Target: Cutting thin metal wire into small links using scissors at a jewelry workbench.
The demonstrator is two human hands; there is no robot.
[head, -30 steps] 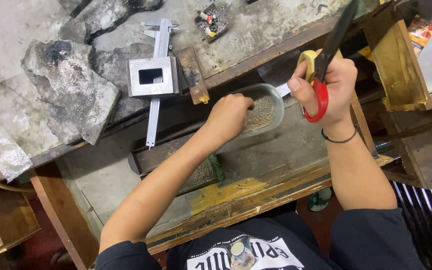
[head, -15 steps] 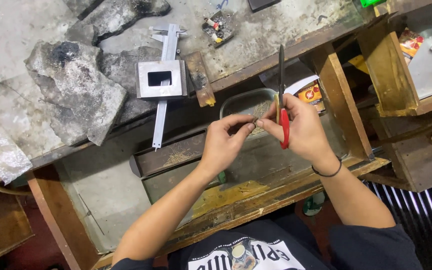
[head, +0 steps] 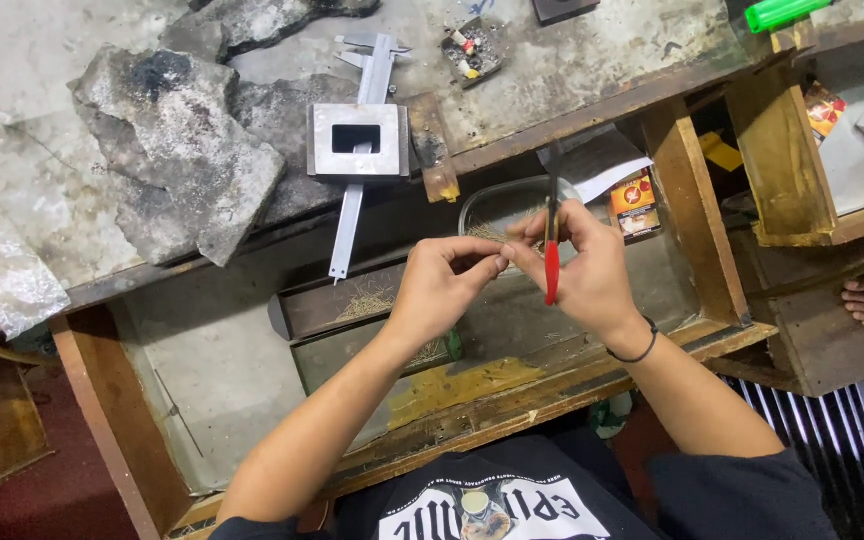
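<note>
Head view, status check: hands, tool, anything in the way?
Right hand shut on red-handled scissors, blades up. Left hand pinched at the right fingertips; what it pinches is too small to tell. Both over the metal tray. Nothing blocking.

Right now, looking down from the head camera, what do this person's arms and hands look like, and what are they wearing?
Both arms are bare from the short black sleeves down. No gloves on the left hand or the right hand. A thin black band circles the right wrist. The black shirt carries a pale printed design on the chest.
</note>
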